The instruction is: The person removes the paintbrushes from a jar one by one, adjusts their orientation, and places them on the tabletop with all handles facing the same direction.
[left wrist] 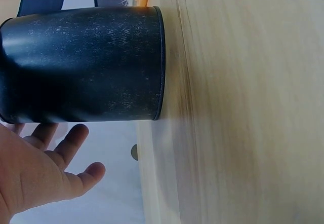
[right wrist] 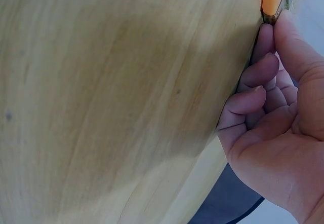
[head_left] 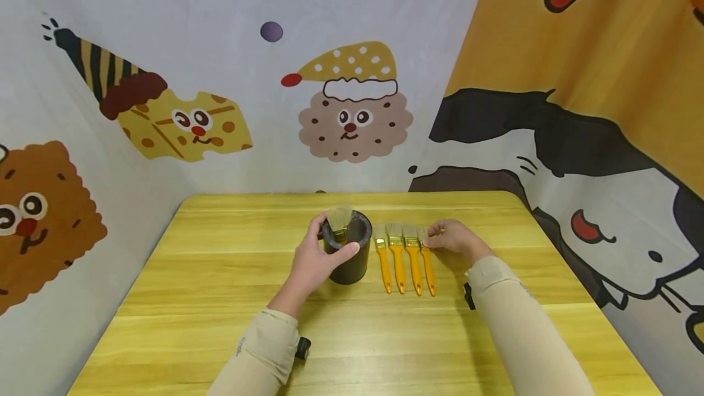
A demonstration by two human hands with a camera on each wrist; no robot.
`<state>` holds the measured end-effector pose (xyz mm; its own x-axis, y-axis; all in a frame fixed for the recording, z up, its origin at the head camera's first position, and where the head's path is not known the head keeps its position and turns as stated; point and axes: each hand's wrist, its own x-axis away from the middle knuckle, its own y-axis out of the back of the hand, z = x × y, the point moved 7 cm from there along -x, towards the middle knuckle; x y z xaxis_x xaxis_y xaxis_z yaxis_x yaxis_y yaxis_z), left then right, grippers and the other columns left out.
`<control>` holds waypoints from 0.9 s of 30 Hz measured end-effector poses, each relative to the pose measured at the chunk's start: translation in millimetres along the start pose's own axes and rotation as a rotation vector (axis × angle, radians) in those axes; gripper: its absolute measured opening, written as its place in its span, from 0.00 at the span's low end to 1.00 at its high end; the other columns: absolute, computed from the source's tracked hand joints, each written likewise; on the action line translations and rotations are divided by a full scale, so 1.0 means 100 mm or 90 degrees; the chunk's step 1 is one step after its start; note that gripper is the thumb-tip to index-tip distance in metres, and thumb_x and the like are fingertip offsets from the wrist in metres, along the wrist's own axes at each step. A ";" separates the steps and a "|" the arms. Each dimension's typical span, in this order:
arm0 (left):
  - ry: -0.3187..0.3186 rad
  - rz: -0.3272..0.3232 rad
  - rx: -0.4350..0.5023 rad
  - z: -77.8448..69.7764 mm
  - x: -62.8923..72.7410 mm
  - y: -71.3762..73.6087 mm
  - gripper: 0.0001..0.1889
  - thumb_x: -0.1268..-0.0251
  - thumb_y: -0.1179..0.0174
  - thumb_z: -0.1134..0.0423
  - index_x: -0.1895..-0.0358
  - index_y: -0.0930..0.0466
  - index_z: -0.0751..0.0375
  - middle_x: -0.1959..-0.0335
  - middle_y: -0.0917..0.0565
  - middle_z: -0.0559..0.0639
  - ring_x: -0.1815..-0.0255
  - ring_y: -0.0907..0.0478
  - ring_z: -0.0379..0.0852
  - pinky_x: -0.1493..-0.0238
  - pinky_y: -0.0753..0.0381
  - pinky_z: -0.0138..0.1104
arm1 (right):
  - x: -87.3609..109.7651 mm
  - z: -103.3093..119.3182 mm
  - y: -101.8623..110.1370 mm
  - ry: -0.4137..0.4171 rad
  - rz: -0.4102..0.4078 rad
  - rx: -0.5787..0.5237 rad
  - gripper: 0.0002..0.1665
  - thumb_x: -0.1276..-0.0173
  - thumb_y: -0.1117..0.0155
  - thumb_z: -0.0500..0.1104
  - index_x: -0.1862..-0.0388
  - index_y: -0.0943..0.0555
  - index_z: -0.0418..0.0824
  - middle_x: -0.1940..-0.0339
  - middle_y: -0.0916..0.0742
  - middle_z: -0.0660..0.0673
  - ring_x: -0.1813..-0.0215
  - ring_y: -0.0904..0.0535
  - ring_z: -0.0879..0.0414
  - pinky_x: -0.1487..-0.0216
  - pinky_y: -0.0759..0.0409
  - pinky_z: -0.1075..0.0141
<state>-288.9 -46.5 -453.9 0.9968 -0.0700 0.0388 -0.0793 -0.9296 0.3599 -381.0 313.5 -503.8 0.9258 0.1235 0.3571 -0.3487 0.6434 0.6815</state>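
My left hand (head_left: pixel 315 258) holds a dark cylindrical cup (head_left: pixel 348 269) near its top, thumb on the near side and fingers at the left. In the left wrist view the cup (left wrist: pixel 96 64) fills the upper left, with spread fingertips showing just past its side. One paintbrush (head_left: pixel 339 217) stands in the cup, bristles up. To the cup's right, several orange-handled paintbrushes (head_left: pixel 398 261) lie side by side, bristles away from me. With thumb and forefinger my right hand (head_left: pixel 453 237) pinches the rightmost paintbrush (head_left: pixel 428 271) at its metal band; its other fingers are curled in the right wrist view.
All of this is on a yellow wood-grain table (head_left: pixel 220 298) with rounded far corners. Behind it and along both sides hangs a cloth backdrop (head_left: pixel 220 11) printed with cartoon figures.
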 end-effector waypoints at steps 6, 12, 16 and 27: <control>-0.001 -0.003 0.004 -0.02 0.02 0.02 0.55 0.45 0.26 0.26 0.16 0.47 0.27 0.19 0.30 0.49 0.20 0.31 0.63 0.30 0.24 0.64 | -0.01 -0.01 0.00 -0.007 0.003 -0.015 0.26 0.24 0.27 0.50 0.38 0.20 0.34 0.38 0.17 0.35 0.39 0.23 0.43 0.30 0.25 0.45; 0.000 -0.005 0.002 0.02 -0.01 -0.01 0.54 0.46 0.26 0.25 0.17 0.45 0.25 0.20 0.29 0.48 0.21 0.29 0.61 0.31 0.23 0.63 | 0.05 0.00 0.02 0.021 -0.003 0.007 0.26 0.22 0.30 0.51 0.37 0.19 0.33 0.40 0.14 0.35 0.39 0.20 0.43 0.30 0.24 0.44; -0.004 -0.001 0.000 0.01 -0.03 -0.05 0.54 0.48 0.27 0.23 0.18 0.44 0.23 0.21 0.28 0.46 0.21 0.29 0.61 0.31 0.23 0.64 | 0.15 -0.01 0.08 0.026 -0.005 0.005 0.29 0.18 0.34 0.50 0.33 0.21 0.29 0.41 0.12 0.32 0.41 0.14 0.42 0.36 0.17 0.46; 0.005 -0.008 0.005 0.01 -0.01 0.00 0.55 0.49 0.27 0.23 0.17 0.45 0.24 0.20 0.29 0.48 0.21 0.29 0.62 0.31 0.22 0.64 | 0.28 0.73 0.29 0.116 -0.045 -0.071 0.33 0.18 0.37 0.58 0.26 0.24 0.39 0.39 0.10 0.36 0.36 0.17 0.34 0.32 0.20 0.39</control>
<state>-289.5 -46.8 -455.2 0.9976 -0.0556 0.0423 -0.0670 -0.9332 0.3530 -375.6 280.4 -426.9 0.9618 0.2032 0.1835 -0.2736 0.7334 0.6223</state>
